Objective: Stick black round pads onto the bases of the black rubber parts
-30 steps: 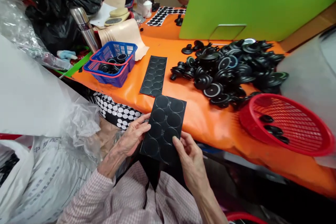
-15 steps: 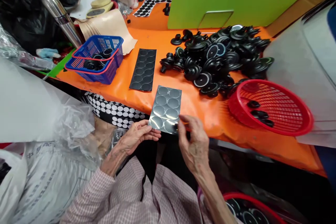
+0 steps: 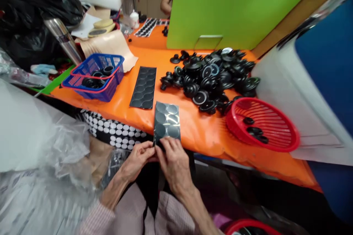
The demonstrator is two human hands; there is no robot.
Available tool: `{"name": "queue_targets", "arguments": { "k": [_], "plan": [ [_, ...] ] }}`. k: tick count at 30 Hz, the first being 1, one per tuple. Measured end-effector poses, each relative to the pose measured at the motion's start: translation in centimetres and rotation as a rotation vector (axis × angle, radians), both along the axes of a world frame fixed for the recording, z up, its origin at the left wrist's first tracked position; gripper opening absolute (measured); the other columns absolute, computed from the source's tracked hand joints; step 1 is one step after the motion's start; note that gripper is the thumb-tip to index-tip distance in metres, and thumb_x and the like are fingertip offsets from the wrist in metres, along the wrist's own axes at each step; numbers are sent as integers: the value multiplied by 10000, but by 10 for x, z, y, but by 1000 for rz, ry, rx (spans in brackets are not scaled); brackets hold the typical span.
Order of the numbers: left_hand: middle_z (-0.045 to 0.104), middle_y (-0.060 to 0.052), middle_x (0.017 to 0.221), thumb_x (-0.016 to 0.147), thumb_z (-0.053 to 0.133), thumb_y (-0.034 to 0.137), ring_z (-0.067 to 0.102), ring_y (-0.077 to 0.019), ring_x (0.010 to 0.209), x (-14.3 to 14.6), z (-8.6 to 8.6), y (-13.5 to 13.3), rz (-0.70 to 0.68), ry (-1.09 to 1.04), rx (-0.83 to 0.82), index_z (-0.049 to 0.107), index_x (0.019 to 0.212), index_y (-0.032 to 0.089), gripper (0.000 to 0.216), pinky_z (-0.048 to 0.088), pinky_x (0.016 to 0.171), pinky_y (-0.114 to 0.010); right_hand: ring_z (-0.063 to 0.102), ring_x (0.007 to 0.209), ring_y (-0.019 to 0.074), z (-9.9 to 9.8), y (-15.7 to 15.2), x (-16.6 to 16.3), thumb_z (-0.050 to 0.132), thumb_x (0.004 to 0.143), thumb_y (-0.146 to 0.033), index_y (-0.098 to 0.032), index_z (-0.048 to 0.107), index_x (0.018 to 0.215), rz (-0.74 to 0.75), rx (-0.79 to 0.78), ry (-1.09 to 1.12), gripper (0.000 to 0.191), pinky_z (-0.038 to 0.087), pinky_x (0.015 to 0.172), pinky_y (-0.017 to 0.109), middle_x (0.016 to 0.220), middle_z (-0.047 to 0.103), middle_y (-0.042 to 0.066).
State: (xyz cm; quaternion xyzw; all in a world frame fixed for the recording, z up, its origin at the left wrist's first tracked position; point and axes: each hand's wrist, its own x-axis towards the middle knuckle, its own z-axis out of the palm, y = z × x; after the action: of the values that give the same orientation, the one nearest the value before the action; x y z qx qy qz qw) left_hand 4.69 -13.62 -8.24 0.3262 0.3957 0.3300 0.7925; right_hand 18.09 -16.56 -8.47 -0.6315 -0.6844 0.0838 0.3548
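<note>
At the near edge of the orange surface, a sheet of round pads is held upright, bare orange lying to its right. Half a second earlier it was tilted flatter. Left hand and right hand are pinched together on its lower edge.

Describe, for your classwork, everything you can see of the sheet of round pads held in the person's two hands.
The sheet is a dark, glossy rectangle printed with two columns of round pads that catch grey light. It looks thin and flexible, like backing film. It stands tilted up, its top over the orange table's front edge. The left hand and right hand pinch its lower end, hiding that part.
</note>
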Motion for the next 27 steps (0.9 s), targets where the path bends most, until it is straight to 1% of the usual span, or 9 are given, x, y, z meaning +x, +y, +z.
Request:
{"name": "queue_targets", "arguments": {
  "k": [4, 6, 9, 11, 13, 15, 18, 23, 27],
  "plan": [
    [720, -107, 878, 707, 761, 468, 696, -216, 860, 1, -3, 5, 62, 164, -10, 619, 900, 124, 420, 552, 815, -314, 671, 721, 192, 4, 14, 28, 348, 1000, -318, -181, 624, 887, -158, 28, 240, 329, 530, 637, 285, 816, 700, 73],
    [719, -111, 817, 705, 722, 534, 701, -227, 761, 0, 2, 13, 34, 337, 28, 599, 908, 131, 468, 558, 701, -318, 631, 561, 151, 9, 18, 47, 397, 990, -352, -186, 606, 848, -250, 2, 399, 303, 502, 556, 245, 647, 654, 13],
    [627, -18, 599, 753, 626, 586, 610, -184, 531, 0, 26, 27, 47, 780, 220, 584, 880, 172, 435, 460, 511, -283, 615, 532, 130, 16, 15, 61, 450, 979, -334, -193, 614, 868, -274, 65, 460, 244, 502, 580, 223, 571, 610, -30],
    [581, 12, 590, 785, 590, 582, 583, -159, 561, 4, 46, 34, 140, 929, 385, 564, 836, 196, 390, 430, 540, -259, 647, 619, 123, 17, 12, 58, 477, 970, -276, -198, 631, 892, -247, 186, 423, 190, 517, 639, 211, 673, 647, -11],
    [598, 9, 664, 801, 571, 586, 584, -141, 625, 14, 62, 38, 52, 770, 430, 544, 839, 195, 393, 432, 587, -242, 674, 730, 123, 15, 10, 49, 500, 953, -215, -206, 655, 947, -180, 305, 381, 155, 537, 700, 204, 823, 671, 22],
    [607, 9, 676, 785, 576, 605, 572, -123, 600, 27, 69, 41, -129, 483, 346, 518, 893, 188, 435, 425, 571, -228, 690, 852, 141, 14, 11, 41, 506, 935, -180, -221, 671, 1028, -74, 356, 364, 193, 558, 762, 216, 951, 674, 54],
    [576, 32, 597, 720, 655, 572, 552, -99, 536, 46, 67, 47, -175, 264, 239, 484, 916, 172, 477, 410, 538, -201, 671, 1006, 203, 17, 16, 37, 562, 893, -232, -230, 642, 1152, 11, 221, 508, 271, 591, 766, 268, 1142, 645, 103],
    [587, 25, 586, 726, 657, 519, 558, -94, 504, 68, 65, 55, -203, 187, 291, 507, 966, 155, 461, 414, 513, -192, 686, 785, 205, 18, 25, 44, 621, 839, -468, -191, 644, 1027, -57, -94, 1094, 336, 586, 670, 303, 902, 703, 72],
    [633, -14, 640, 763, 592, 546, 564, -130, 461, 79, 69, 73, -351, 371, 411, 554, 1043, 160, 478, 426, 498, -242, 646, 760, 184, 9, 37, 54, 693, 751, -525, -187, 629, 893, -298, -4, 1223, 372, 535, 681, 283, 837, 681, 35]
  ]
}}
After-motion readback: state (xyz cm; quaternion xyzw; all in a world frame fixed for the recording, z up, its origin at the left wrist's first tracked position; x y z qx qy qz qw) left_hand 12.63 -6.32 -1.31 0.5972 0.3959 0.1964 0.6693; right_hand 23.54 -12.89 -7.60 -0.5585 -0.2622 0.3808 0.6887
